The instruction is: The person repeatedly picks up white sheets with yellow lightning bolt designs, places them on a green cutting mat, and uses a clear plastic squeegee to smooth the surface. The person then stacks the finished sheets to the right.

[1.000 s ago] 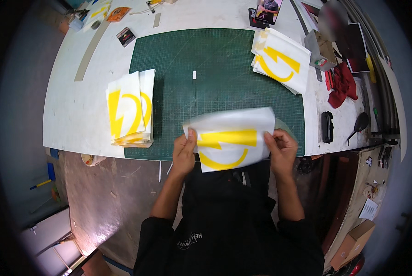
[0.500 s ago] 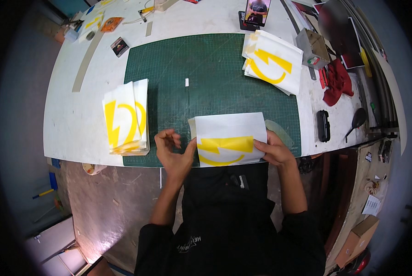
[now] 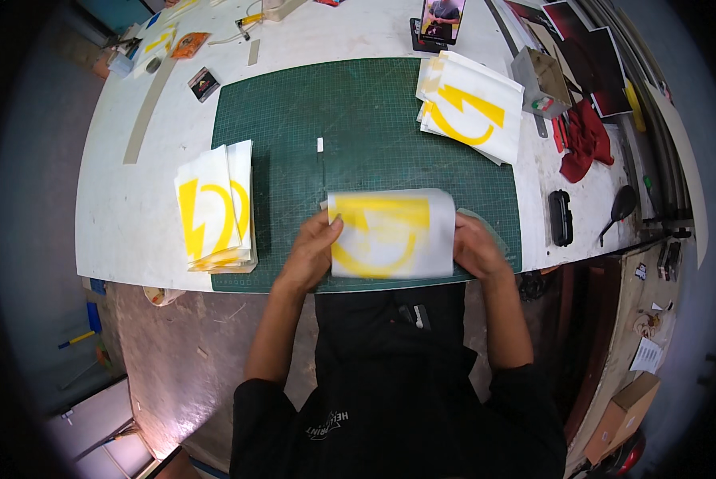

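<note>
One printed sheet (image 3: 391, 237), left fingers (image 3: 335, 226) pinching its edge, right fingers (image 3: 466, 231) at its other, grip unclear

Head camera: looked steeply down and forward from above the black shirt (image 3: 438, 391).
Left hand (image 3: 310, 251) and right hand (image 3: 479, 247): appeared close, near the middle.
Table (image 3: 112, 215): stretched away toward the top, its near edge bowed by the fisheye.
Floor (image 3: 194, 347): showed lower, beyond that edge.

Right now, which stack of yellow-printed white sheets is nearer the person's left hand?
The left stack, overlapping the green mat's left edge, lies nearer the left hand. The other stack lies farther off, beside the grey box.
</note>
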Action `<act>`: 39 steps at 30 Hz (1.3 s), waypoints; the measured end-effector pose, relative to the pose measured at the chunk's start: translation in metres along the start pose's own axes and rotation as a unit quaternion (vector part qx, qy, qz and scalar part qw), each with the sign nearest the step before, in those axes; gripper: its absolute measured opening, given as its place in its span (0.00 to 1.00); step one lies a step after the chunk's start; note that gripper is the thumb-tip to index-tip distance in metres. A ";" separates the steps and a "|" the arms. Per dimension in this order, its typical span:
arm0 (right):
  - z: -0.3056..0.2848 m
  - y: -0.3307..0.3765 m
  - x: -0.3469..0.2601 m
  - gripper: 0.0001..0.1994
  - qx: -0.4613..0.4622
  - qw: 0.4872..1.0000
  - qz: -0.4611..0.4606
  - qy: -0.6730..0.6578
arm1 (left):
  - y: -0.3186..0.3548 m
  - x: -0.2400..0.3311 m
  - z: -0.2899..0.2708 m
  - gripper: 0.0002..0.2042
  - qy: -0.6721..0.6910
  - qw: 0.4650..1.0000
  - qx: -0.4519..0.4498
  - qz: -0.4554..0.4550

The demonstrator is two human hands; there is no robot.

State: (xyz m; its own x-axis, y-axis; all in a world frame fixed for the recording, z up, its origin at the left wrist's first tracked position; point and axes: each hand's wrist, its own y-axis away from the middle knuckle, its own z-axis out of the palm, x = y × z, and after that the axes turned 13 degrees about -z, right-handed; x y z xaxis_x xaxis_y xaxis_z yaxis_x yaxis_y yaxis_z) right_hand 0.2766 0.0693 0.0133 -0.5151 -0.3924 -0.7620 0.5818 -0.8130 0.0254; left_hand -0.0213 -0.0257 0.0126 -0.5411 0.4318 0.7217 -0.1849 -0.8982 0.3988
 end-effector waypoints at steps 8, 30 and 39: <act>-0.005 0.001 0.017 0.17 0.073 0.949 -0.070 0.299 | -0.005 0.014 0.006 0.37 -0.222 0.972 0.081 0.000; 0.011 -0.009 0.013 0.16 0.100 0.927 -0.043 0.359 | 0.001 -0.029 0.022 0.26 -0.218 0.908 0.317 0.167; 0.013 -0.007 0.015 0.18 0.114 0.932 -0.052 0.340 | 0.029 -0.042 0.030 0.21 -0.648 0.561 0.260 0.445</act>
State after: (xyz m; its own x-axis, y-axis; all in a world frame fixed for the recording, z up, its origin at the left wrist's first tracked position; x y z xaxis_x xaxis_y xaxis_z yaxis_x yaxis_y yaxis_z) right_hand 0.2568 0.0634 0.0101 0.0026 -0.0064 -1.0000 0.3629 -0.9318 0.0069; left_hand 0.0208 -0.0679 0.0110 0.8836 -0.1680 0.4371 0.1325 -0.8056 -0.5775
